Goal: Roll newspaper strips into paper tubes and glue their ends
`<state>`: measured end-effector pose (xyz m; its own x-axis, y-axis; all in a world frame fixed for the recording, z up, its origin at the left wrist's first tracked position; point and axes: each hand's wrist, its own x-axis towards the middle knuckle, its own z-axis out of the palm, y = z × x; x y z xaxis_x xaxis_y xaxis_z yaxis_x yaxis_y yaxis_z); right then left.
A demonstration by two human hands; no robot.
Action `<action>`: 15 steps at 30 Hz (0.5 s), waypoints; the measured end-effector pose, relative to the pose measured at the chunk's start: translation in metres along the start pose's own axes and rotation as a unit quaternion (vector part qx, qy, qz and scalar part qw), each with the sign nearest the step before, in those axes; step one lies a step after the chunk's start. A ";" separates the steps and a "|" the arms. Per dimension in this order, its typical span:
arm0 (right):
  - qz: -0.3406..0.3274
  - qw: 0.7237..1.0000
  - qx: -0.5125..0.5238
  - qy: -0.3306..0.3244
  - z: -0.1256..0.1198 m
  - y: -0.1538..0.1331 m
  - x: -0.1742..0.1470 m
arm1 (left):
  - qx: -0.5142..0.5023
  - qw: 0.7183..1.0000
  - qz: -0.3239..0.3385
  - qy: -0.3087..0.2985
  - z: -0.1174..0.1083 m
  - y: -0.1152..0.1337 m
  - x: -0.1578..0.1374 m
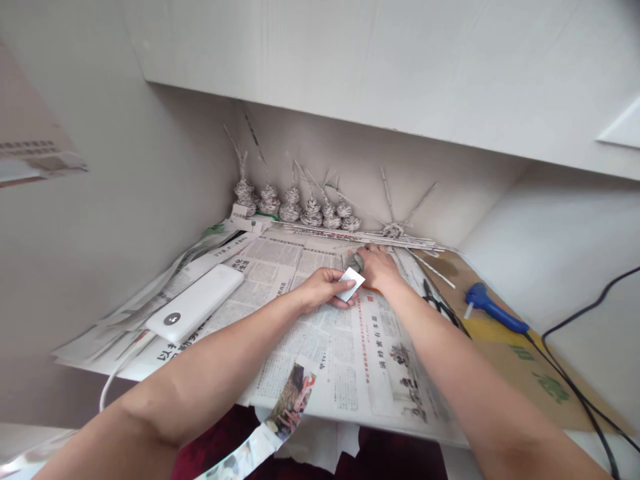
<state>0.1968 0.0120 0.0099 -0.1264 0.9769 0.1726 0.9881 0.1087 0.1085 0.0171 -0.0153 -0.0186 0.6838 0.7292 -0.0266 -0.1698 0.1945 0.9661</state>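
At the far left, a white rectangular power bank (195, 303) lies on the spread sheets of printed newspaper (320, 333), its white cable (117, 373) trailing off the front edge; I judge a snag on that cable by the left forearm could drag the bank down. The left hand (323, 288) pinches a small pale folded paper piece (350, 285) between thumb and fingers, just beside the right hand (379, 267), which presses flat on a small grey paper-covered object (354, 260); whether its fingers close around it I cannot tell. If that press slackens, the piece could skew. Behind stands a row of small woven newspaper-coil ornaments (300, 203). Rightward, black-handled scissors (437, 301) lie near the right forearm, and a blue glue gun (493, 308) rests on brown cardboard (530, 360); a careless elbow could strike either.
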 end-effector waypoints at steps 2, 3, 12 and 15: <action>0.016 1.000 -0.010 0.000 0.001 0.000 -0.001 | 0.002 1.000 -0.001 0.002 0.000 -0.001 0.001; 0.027 1.000 -0.010 -0.010 0.002 0.000 0.001 | 0.000 1.000 0.000 0.001 -0.001 -0.001 0.001; 0.024 0.998 0.046 -0.032 -0.013 0.017 0.001 | -0.031 0.999 0.001 0.041 -0.002 0.001 0.003; 0.022 0.993 0.099 0.064 -0.024 0.024 -0.019 | -0.039 0.997 0.011 0.059 -0.001 0.002 0.003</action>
<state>0.2210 -0.0087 0.0323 -0.0810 0.9515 0.2969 0.9890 0.1136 -0.0944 0.0175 -0.0121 -0.0167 0.5916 0.8052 -0.0400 -0.2416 0.2243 0.9441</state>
